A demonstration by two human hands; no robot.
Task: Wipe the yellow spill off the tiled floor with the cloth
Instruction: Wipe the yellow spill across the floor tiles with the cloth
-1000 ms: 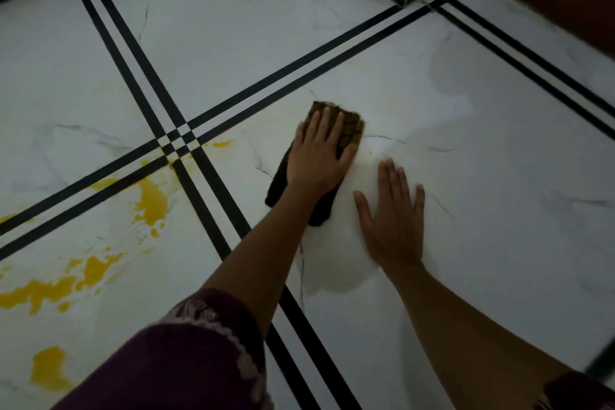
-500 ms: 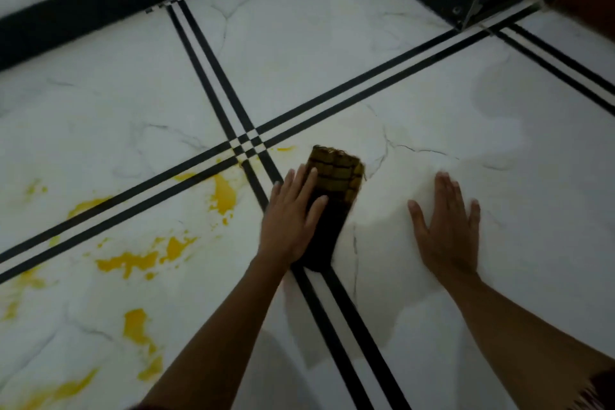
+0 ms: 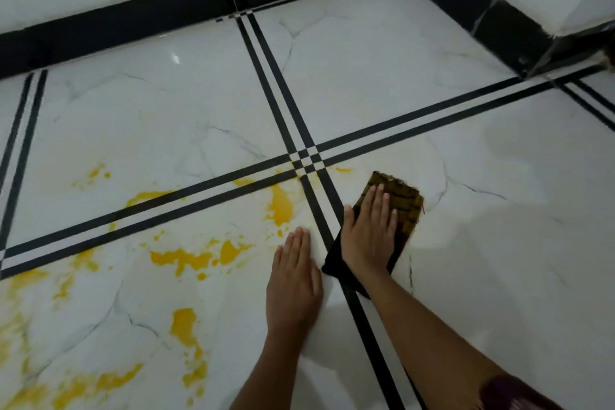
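A dark brown-green cloth point(image 3: 406, 206) lies on the white tiled floor point(image 3: 366, 76), just right of the crossing of the black stripes. My right hand point(image 3: 369, 233) presses flat on it, fingers together, covering its middle. Flat on the tile to the left of the cloth rests my left hand point(image 3: 294, 273), holding nothing. The yellow spill point(image 3: 281, 205) spreads left of both hands in several patches, the nearest just beyond my left fingertips; more yellow patches point(image 3: 196, 256) run toward the lower left corner.
Double black stripes cross at a junction point(image 3: 306, 158) just beyond the cloth. A black skirting point(image 3: 133, 20) and white wall close the far side, and a black-based corner point(image 3: 499, 17) juts in at the upper right. A damp sheen point(image 3: 482, 220) lies right of the cloth.
The cloth was under my left hand with my right hand flat on the tile beside it; now my right hand is on the cloth and my left is on the tile. More spill shows.
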